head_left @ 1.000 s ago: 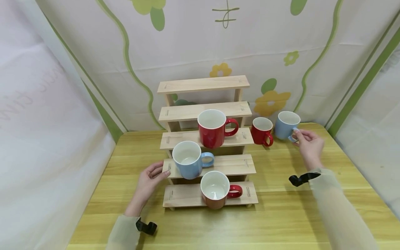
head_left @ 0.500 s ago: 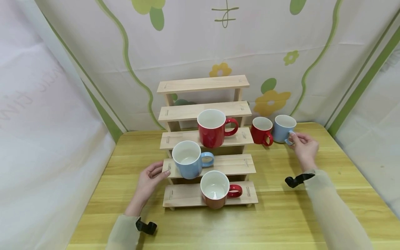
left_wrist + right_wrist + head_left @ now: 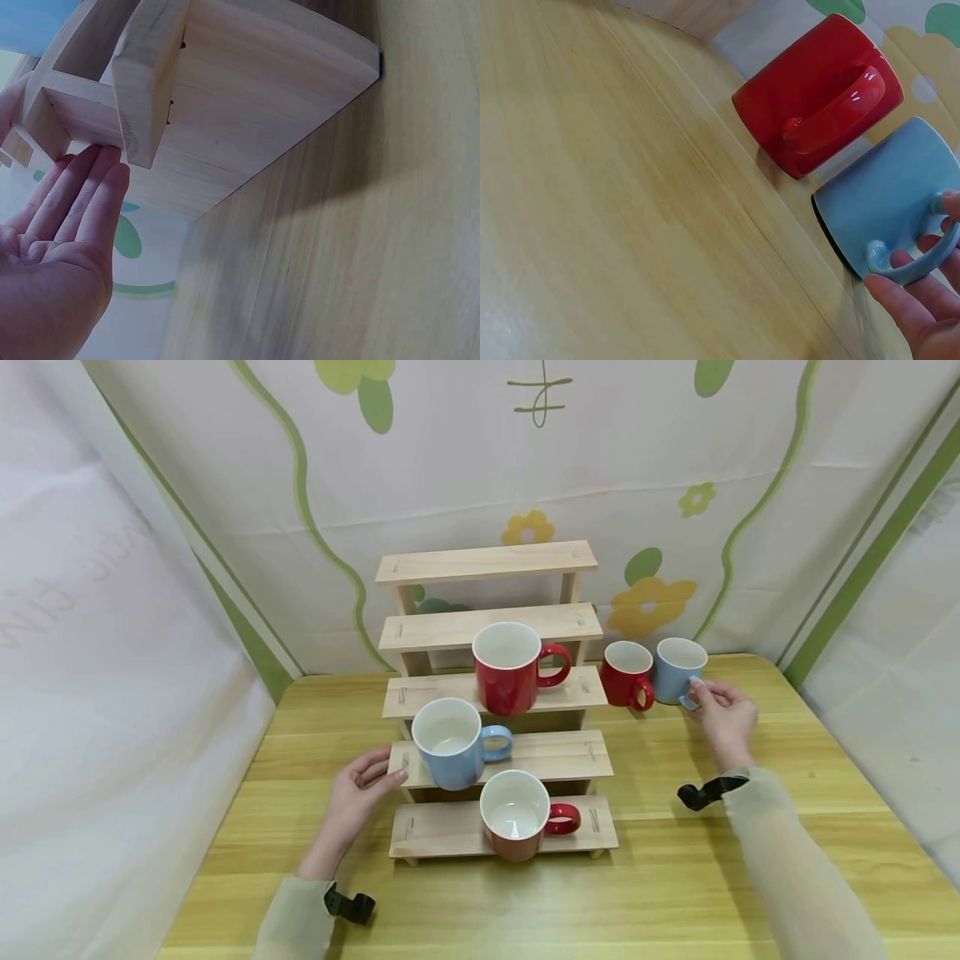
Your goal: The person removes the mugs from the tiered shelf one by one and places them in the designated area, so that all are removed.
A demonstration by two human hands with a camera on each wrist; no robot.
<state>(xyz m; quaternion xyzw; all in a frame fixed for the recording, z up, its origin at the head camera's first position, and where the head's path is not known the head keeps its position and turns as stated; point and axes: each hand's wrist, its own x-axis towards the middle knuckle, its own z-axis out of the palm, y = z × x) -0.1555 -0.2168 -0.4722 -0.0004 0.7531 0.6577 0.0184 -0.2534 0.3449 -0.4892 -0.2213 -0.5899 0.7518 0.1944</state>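
In the head view my left hand [image 3: 354, 795] holds the left end of the second step from the bottom of a wooden stepped rack [image 3: 558, 756], thumb on top. The left wrist view shows its fingers [image 3: 90, 199] under the board. My right hand [image 3: 726, 717] pinches the handle of a blue mug [image 3: 672, 681], upright beside a small red mug [image 3: 621, 685] at the back right. The right wrist view has fingers and thumb round the handle of the blue mug [image 3: 885, 191]; whether its base touches the table cannot be told.
On the rack's lower three steps stand a red-handled mug [image 3: 510, 839], a larger blue mug [image 3: 457, 764] and a large red mug [image 3: 508, 689], going upward. The top two boards [image 3: 487, 562] bear no mugs. A patterned cloth [image 3: 450, 468] hangs behind the table [image 3: 675, 893].
The right hand has moved left and slightly toward the front with the blue mug, which now stands nearer the small red mug. My left hand keeps its place on the rack.
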